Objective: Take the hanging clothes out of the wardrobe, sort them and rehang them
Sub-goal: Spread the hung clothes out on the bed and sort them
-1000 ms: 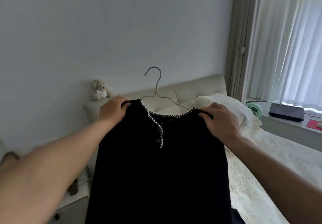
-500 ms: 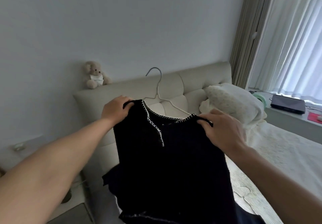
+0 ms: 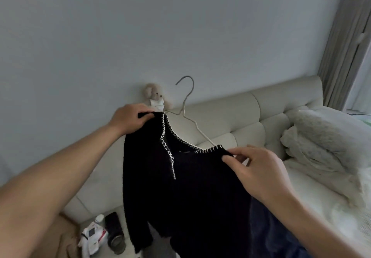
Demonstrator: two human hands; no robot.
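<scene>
A black knit top (image 3: 190,187) with white stitched trim at the neck hangs on a thin pale wire hanger (image 3: 187,107), held up in front of me and tilted down to the right. My left hand (image 3: 128,120) grips the top's left shoulder. At the right shoulder, my right hand (image 3: 259,169) pinches the fabric with thumb and fingers. The hanger's hook points up and left, free of any rail. No wardrobe is in view.
A bed with a padded cream headboard (image 3: 261,117) and a pile of pale pillows (image 3: 325,143) lies behind and to the right. A teddy bear (image 3: 155,97) sits on the headboard. A bedside surface (image 3: 104,235) at lower left holds a dark bottle and packets. Curtains (image 3: 345,42) hang at right.
The view has swung left and down. The top now tilts, its right shoulder lower. My right hand has shifted from a full grip to a fingertip pinch at that shoulder.
</scene>
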